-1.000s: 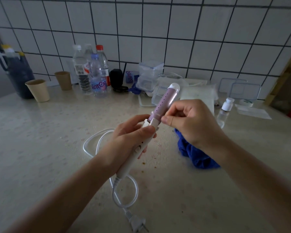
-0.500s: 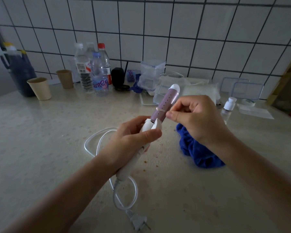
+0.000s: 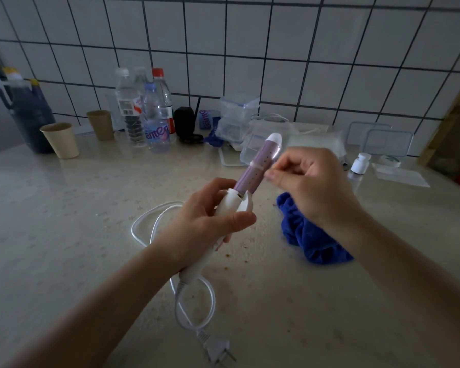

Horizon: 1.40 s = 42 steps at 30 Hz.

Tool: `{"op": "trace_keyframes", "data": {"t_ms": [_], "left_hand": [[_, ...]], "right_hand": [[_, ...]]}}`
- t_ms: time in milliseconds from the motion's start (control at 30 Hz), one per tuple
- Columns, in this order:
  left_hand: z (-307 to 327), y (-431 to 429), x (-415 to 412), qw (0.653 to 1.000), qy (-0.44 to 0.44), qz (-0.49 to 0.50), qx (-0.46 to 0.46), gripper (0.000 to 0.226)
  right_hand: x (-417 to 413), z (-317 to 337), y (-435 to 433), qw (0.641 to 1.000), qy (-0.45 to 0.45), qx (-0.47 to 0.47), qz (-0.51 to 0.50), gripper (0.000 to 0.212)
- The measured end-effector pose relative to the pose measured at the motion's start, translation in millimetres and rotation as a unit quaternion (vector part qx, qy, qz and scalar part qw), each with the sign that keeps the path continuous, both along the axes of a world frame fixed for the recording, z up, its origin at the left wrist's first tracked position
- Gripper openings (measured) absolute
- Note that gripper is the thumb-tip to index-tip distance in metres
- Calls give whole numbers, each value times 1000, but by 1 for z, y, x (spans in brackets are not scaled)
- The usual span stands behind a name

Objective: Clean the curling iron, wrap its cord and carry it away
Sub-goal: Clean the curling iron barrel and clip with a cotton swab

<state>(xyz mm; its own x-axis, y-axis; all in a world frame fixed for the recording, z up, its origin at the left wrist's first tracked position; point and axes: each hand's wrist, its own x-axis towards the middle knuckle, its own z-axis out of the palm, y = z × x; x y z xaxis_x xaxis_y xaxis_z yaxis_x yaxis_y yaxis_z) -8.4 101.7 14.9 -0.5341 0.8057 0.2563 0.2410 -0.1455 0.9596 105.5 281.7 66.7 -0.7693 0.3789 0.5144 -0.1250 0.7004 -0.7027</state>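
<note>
My left hand (image 3: 205,224) grips the white handle of the curling iron, whose purple barrel (image 3: 255,168) with a white tip points up and away from me. My right hand (image 3: 306,179) has its fingers curled, the thumb and forefinger pinched together right beside the barrel's middle; whether they hold something tiny I cannot tell. The white cord (image 3: 154,221) loops on the counter under my left wrist and ends in a two-pin plug (image 3: 219,350) near the front. A crumpled blue cloth (image 3: 308,235) lies on the counter below my right hand.
Along the tiled wall stand a dark jug (image 3: 29,112), two paper cups (image 3: 61,140), several plastic bottles (image 3: 144,112), clear plastic boxes (image 3: 237,115), lids (image 3: 383,139) and a small white-capped bottle (image 3: 359,163). Brown crumbs speckle the counter (image 3: 64,221) near the cord.
My right hand has slid up along the barrel from its base toward the middle. The curling iron has tilted slightly more upright in my left hand.
</note>
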Motion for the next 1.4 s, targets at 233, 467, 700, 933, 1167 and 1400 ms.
{"op": "trace_keyframes", "data": {"t_ms": [233, 467, 700, 933, 1167, 1400], "left_hand": [[-1, 0, 3, 1000, 3, 11, -9, 52], [2, -1, 5, 999, 0, 26, -19, 30], [3, -1, 7, 999, -7, 33, -8, 29], [4, -1, 1, 999, 14, 45, 0, 39], [4, -2, 2, 997, 38, 68, -11, 39], [6, -3, 4, 996, 56, 59, -25, 40]], "right_hand": [[2, 2, 6, 1000, -10, 6, -21, 20], [-1, -4, -5, 999, -32, 13, 5, 22], [2, -2, -7, 998, -51, 7, 23, 21], [1, 1, 0, 1000, -14, 4, 8, 19], [1, -9, -10, 998, -40, 30, 33, 22], [2, 5, 13, 999, 31, 4, -40, 17]]}}
